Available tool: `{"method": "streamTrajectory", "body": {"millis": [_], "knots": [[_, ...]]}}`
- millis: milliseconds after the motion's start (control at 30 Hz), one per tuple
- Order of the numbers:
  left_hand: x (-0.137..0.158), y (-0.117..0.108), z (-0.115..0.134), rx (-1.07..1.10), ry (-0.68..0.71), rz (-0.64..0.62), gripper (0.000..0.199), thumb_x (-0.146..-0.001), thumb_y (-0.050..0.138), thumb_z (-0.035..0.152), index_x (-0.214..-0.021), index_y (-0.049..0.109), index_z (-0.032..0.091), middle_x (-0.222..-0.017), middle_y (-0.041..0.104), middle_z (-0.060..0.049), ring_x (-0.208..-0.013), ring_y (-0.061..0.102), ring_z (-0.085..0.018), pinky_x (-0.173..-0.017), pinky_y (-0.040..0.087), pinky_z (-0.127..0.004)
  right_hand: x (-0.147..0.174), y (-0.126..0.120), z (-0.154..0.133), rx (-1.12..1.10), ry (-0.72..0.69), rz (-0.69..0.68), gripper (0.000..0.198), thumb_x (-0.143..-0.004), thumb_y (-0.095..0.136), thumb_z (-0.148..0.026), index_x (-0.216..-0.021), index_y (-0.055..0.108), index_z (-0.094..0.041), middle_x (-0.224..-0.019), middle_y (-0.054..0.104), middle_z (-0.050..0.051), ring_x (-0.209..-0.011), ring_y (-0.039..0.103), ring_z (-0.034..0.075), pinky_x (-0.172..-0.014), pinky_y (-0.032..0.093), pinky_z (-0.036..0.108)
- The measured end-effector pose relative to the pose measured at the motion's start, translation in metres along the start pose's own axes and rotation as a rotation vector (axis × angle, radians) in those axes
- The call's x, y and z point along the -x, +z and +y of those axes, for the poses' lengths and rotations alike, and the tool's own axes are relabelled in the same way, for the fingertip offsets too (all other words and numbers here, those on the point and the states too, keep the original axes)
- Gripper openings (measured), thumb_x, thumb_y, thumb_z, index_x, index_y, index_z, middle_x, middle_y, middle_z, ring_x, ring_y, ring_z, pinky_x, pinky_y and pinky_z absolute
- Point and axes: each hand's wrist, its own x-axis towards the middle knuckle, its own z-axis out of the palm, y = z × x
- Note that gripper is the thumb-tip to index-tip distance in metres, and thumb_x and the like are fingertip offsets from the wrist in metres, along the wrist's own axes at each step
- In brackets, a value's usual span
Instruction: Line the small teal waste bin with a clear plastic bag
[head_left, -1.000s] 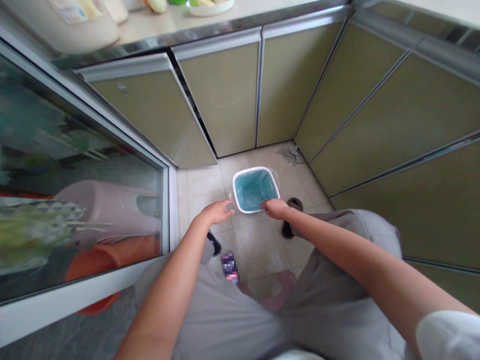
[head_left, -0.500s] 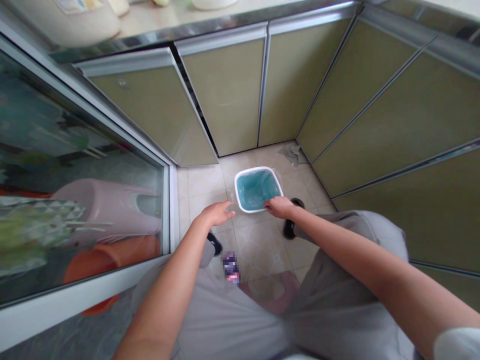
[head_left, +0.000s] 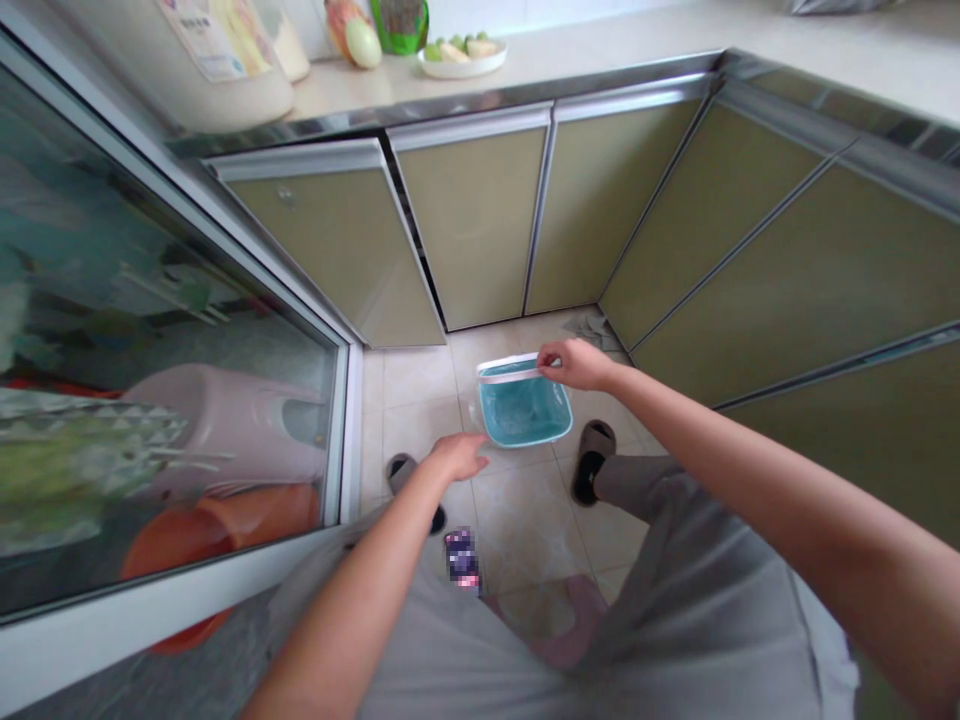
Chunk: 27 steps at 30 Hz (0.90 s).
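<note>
A teal trash bin stands on the tiled floor between my feet, with what looks like clear plastic film about it. Its white rim ring is tilted up at the near side, leaving the bin's teal front edge bare. My right hand is closed, its fingers pinching that ring at its right part. Close to the bin's front left edge is my left hand, fingers stretched out and holding nothing; whether the fingertips touch the bin I cannot tell.
Cabinet doors enclose the far and right sides; the left door sits ajar. A glass sliding door is at the left. A grey cloth lies in the corner. Up on the counter stands a plate of fruit.
My right hand has raised the near side of the white ring off the bin and moved away from me. The left hand has shifted slightly right, and the view has tilted up.
</note>
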Motion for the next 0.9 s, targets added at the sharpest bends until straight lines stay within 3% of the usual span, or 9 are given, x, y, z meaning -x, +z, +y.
{"method": "streamTrajectory", "body": {"millis": [167, 267, 367, 433, 500, 600, 800, 900], "knots": [[-0.01, 0.021, 0.014, -0.035, 0.024, -0.103, 0.068, -0.094, 0.055, 0.047, -0.159, 0.043, 0.028, -0.154, 0.055, -0.011, -0.137, 0.057, -0.031, -0.109, 0.048, -0.042, -0.041, -0.019, -0.005, 0.131, 0.077, 0.208, 0.021, -0.091, 0.063, -0.033, -0.105, 0.075, -0.022, -0.105, 0.076, 0.005, -0.093, 0.069, 0.021, -0.079, 0.049, 0.027], [-0.016, 0.028, 0.011, -0.046, 0.001, -0.142, 0.075, -0.095, 0.054, 0.049, -0.163, 0.034, 0.027, -0.155, 0.053, -0.014, -0.138, 0.056, -0.033, -0.109, 0.048, -0.045, -0.054, -0.02, -0.003, 0.212, 0.076, 0.281, 0.034, -0.096, 0.055, -0.032, -0.125, 0.07, -0.022, -0.127, 0.07, 0.01, -0.105, 0.067, 0.025, -0.086, 0.051, 0.031], [-0.02, 0.032, 0.005, -0.053, -0.028, -0.172, 0.077, -0.095, 0.054, 0.049, -0.165, 0.03, 0.027, -0.155, 0.053, -0.017, -0.138, 0.056, -0.035, -0.107, 0.049, -0.047, -0.06, -0.015, 0.006, 0.295, 0.052, 0.241, 0.057, -0.094, 0.056, -0.032, -0.15, 0.053, -0.024, -0.16, 0.044, 0.013, -0.124, 0.06, 0.031, -0.094, 0.052, 0.037], [-0.021, 0.033, 0.002, -0.045, -0.035, -0.182, 0.078, -0.094, 0.054, 0.048, -0.165, 0.029, 0.028, -0.155, 0.052, -0.017, -0.138, 0.056, -0.035, -0.108, 0.049, -0.047, -0.062, -0.01, 0.014, 0.33, 0.068, 0.175, 0.075, -0.09, 0.061, -0.033, -0.161, 0.037, -0.026, -0.171, 0.021, 0.013, -0.132, 0.054, 0.034, -0.096, 0.052, 0.04], [-0.022, 0.033, 0.001, -0.033, -0.035, -0.181, 0.078, -0.094, 0.055, 0.048, -0.165, 0.029, 0.029, -0.156, 0.052, -0.016, -0.139, 0.055, -0.035, -0.108, 0.048, -0.047, -0.064, -0.004, 0.021, 0.338, 0.085, 0.14, 0.088, -0.088, 0.064, -0.033, -0.166, 0.025, -0.028, -0.174, 0.006, 0.014, -0.134, 0.052, 0.035, -0.096, 0.052, 0.041], [-0.023, 0.033, 0.002, -0.018, -0.032, -0.161, 0.077, -0.094, 0.055, 0.048, -0.165, 0.031, 0.028, -0.156, 0.051, -0.015, -0.14, 0.054, -0.034, -0.109, 0.047, -0.045, -0.065, 0.001, 0.029, 0.329, 0.089, 0.145, 0.094, -0.087, 0.065, -0.033, -0.168, 0.017, -0.031, -0.175, -0.004, 0.013, -0.131, 0.054, 0.035, -0.094, 0.053, 0.041], [-0.03, 0.039, -0.001, 0.057, -0.016, -0.148, 0.077, -0.094, 0.056, 0.049, -0.164, 0.034, 0.026, -0.147, 0.062, -0.012, -0.133, 0.061, -0.03, -0.107, 0.048, -0.038, -0.071, 0.003, 0.043, 0.309, 0.077, 0.159, 0.096, -0.086, 0.065, -0.032, -0.169, 0.016, -0.034, -0.175, -0.009, 0.009, -0.129, 0.056, 0.035, -0.091, 0.054, 0.04], [-0.035, 0.043, -0.004, 0.127, -0.009, -0.104, 0.071, -0.093, 0.057, 0.047, -0.16, 0.043, 0.027, -0.136, 0.071, -0.01, -0.124, 0.066, -0.027, -0.101, 0.05, -0.034, -0.071, 0.003, 0.052, 0.299, 0.037, 0.201, 0.093, -0.086, 0.064, -0.032, -0.168, 0.021, -0.033, -0.175, -0.008, 0.008, -0.131, 0.056, 0.037, -0.089, 0.055, 0.041]]}}
